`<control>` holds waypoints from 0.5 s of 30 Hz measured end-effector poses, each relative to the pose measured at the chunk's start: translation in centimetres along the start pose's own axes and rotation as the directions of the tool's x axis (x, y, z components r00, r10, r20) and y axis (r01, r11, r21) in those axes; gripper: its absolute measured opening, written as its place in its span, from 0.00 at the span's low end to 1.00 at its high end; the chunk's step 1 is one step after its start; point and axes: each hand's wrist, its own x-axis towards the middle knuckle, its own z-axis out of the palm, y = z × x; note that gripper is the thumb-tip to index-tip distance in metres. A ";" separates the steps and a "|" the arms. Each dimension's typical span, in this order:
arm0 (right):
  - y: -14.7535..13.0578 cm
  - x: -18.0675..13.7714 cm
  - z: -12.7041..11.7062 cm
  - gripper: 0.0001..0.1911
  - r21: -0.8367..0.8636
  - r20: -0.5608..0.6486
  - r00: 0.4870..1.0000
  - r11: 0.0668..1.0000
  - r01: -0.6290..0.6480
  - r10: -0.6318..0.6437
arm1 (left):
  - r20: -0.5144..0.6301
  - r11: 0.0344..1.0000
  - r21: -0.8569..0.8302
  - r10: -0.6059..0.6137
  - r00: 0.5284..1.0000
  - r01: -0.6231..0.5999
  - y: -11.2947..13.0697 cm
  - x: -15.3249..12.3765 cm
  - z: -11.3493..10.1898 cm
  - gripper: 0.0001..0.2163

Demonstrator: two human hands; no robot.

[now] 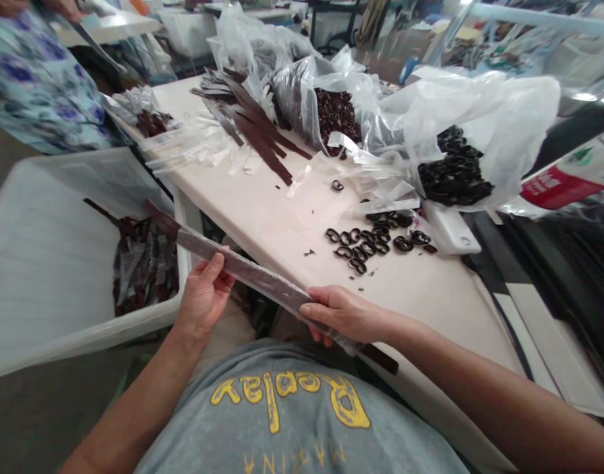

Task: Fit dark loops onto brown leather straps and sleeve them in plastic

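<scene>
A long dark brown strap in a clear plastic sleeve [262,275] slants across my lap, its brown ends sticking out of the plastic at both sides. My left hand [205,289] pinches it left of its middle, thumb on top. Farther along to the right, my right hand [338,313] is closed round it, with its thumb above and fingers beneath. Beyond my right hand, on the white table [262,220], lie several small black loops [363,247]. Loose brown straps [262,138] are heaped farther back beside a pile of clear plastic sleeves [207,141].
To my left stands a white bin [29,263] with sleeved brown straps [146,263] in it. Open plastic bags of brown loops [337,115] and black loops [454,171] line the table's back. A person in a floral garment [39,79] stands at the far left.
</scene>
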 end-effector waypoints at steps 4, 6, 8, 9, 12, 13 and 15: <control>0.2 0.6 0.8 0.09 0.019 0.035 0.998 0.999 0.043 -0.044 | 0.107 0.998 0.063 -0.011 0.994 0.004 -0.8 -1.2 -0.1 0.16; 0.5 0.9 1.1 0.11 0.025 0.025 0.997 0.997 0.071 -0.072 | 0.125 0.996 0.087 -0.003 0.992 -0.008 -1.0 -1.8 0.1 0.17; 0.7 1.2 1.5 0.12 0.033 0.001 0.996 0.995 0.094 -0.094 | 0.144 0.993 0.120 -0.011 0.989 -0.006 -1.4 -2.4 0.2 0.16; 0.7 1.5 1.7 0.13 0.042 -0.012 0.995 0.994 0.102 -0.102 | 0.156 0.990 0.139 -0.024 0.987 0.002 -1.6 -2.8 0.3 0.15; 0.1 2.4 2.3 0.14 0.064 -0.065 0.992 0.992 0.110 -0.106 | 0.205 0.979 0.200 -0.086 0.975 0.044 -2.5 -3.8 0.6 0.12; -0.3 2.6 2.5 0.15 0.062 -0.080 0.991 0.992 0.109 -0.104 | 0.218 0.975 0.215 -0.105 0.970 0.057 -2.8 -4.0 0.6 0.12; -1.0 3.0 2.7 0.16 0.045 -0.098 0.988 0.991 0.123 -0.119 | 0.247 0.968 0.238 -0.135 0.959 0.075 -3.0 -4.3 0.6 0.11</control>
